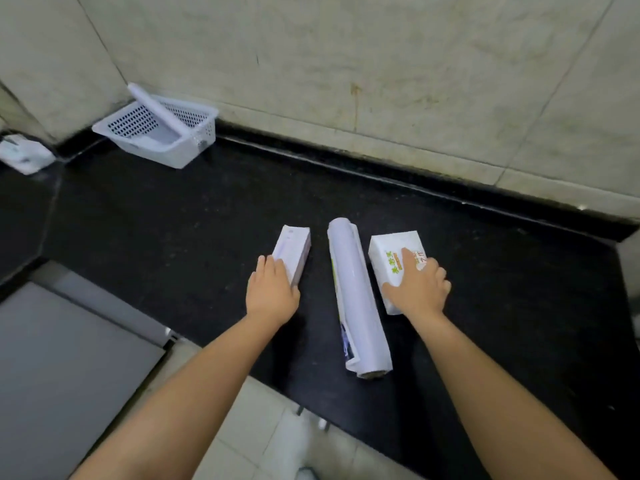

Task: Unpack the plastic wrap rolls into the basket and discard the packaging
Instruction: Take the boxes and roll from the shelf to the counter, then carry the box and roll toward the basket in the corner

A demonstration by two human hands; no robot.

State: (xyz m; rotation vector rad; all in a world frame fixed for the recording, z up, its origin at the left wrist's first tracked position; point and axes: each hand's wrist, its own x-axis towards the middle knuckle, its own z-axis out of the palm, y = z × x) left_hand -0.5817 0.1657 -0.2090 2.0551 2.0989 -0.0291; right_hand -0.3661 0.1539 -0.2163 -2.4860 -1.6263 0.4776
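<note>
Three packaged items lie on the black counter [173,216]. A narrow white box [293,249] lies on the left, with my left hand [272,289] resting on its near end. A long wrapped plastic wrap roll [353,292] lies in the middle, untouched. A wider white box with green print [393,251] lies on the right, and my right hand [420,284] lies flat on top of it with fingers spread. The white perforated basket [194,140] stands at the back left against the wall, with one roll [156,110] leaning in it.
A tiled wall runs behind the counter. A small white object [24,155] sits at the far left. A grey surface [62,358] lies below the counter's left edge, and pale floor tiles [263,427] show beneath the near edge.
</note>
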